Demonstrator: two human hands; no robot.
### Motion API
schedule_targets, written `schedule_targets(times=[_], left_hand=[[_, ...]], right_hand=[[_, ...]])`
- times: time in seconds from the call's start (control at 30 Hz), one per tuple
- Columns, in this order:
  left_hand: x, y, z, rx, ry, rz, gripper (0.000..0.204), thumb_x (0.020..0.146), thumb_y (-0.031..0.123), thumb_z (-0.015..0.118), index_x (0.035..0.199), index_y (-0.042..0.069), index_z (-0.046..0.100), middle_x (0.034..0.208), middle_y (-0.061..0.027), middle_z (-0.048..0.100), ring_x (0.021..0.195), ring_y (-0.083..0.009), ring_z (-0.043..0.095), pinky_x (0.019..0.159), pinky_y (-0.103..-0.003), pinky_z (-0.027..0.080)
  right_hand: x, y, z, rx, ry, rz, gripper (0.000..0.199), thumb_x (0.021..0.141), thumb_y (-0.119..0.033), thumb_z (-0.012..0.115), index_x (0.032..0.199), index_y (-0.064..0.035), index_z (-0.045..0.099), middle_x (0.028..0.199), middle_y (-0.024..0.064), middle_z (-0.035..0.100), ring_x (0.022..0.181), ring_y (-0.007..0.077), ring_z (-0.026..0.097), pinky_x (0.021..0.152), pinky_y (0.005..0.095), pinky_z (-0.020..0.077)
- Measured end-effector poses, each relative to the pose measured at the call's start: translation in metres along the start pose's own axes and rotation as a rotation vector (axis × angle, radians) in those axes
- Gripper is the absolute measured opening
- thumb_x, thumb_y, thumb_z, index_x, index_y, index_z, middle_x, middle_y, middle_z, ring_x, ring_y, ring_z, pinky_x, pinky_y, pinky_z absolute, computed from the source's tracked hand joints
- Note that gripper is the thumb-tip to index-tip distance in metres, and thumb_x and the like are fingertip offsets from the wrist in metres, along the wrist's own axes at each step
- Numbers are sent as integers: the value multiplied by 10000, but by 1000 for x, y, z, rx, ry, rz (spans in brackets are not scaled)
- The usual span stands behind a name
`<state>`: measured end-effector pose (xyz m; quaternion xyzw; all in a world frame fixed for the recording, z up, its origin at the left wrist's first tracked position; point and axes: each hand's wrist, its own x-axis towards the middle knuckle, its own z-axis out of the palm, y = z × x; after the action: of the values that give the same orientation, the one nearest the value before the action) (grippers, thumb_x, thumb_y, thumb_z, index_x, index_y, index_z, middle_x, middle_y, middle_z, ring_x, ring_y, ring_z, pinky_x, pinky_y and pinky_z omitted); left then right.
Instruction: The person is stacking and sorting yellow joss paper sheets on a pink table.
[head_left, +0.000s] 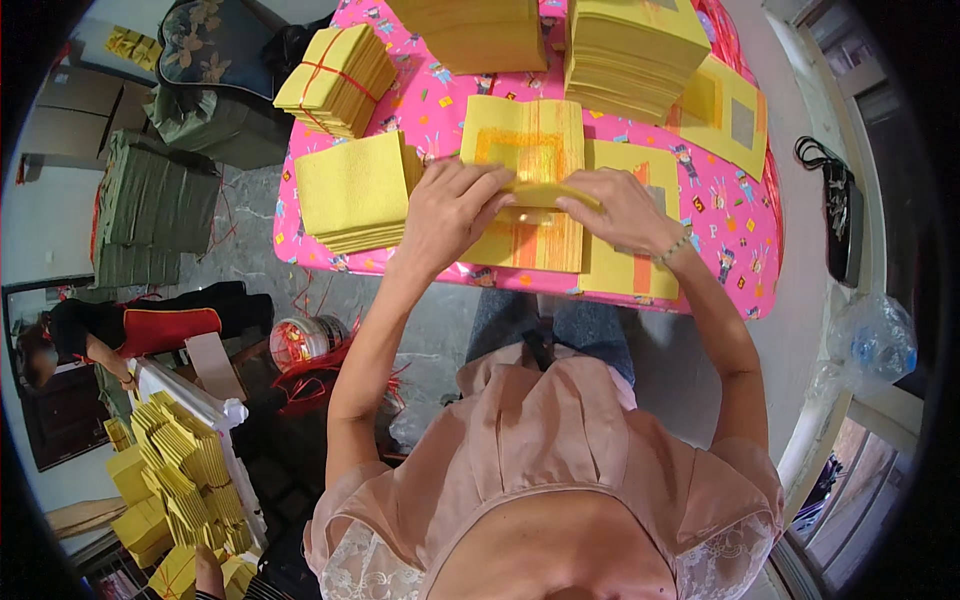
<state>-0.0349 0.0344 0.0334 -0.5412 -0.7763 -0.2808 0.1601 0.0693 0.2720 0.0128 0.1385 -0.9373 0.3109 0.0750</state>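
Bundle of yellow paper tied with red string [336,78] lies at ten o'clock on the pink cartoon-print bench [715,270]; at nine sits a plain yellow paper stack [352,190]. At centre, the left hand [455,208] and right hand [618,208], fingers curled nearly closed, pinch opposite ends of a narrow yellow paper strip [540,194] above an orange-printed yellow paper stack [525,135]. Uneven pull could crease or tear the strip; a wrist knock could skew the printed stack, whose sheets look untied
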Motion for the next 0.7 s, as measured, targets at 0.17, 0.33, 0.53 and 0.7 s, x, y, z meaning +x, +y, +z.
schedule_targets(times=[0.17,0.33,0.53,0.7], left_hand=[[4,3,15,116,193,76,375,790,135,715,1156,94,642,1171,-90,621,1124,-335,557,915,-446,449],[8,3,38,87,-53,-63,546,845,294,672,1331,96,522,1357,-170,488,1278,-379,431,1052,-501,355],[3,-7,57,176,-260,-206,691,901,508,553,1459,133,395,1472,-208,378,1359,-437,328,1116,-546,263],[2,-6,65,180,-269,-224,697,916,531,532,1473,140,381,1489,-193,366,1351,-428,334,1107,-546,266]], right_hand=[[37,36,-16,188,-66,322,396,953,-345,583,943,46,642,693,112,622,623,179,604,586,364,475],[59,77,-8,358,-25,516,571,928,-495,576,763,52,569,539,116,472,524,174,508,492,385,409],[73,80,-9,170,-83,476,495,928,-429,618,785,45,604,593,19,518,568,102,470,509,321,389],[66,93,7,200,42,547,521,895,-442,647,791,67,614,600,70,525,577,134,476,533,365,405]])
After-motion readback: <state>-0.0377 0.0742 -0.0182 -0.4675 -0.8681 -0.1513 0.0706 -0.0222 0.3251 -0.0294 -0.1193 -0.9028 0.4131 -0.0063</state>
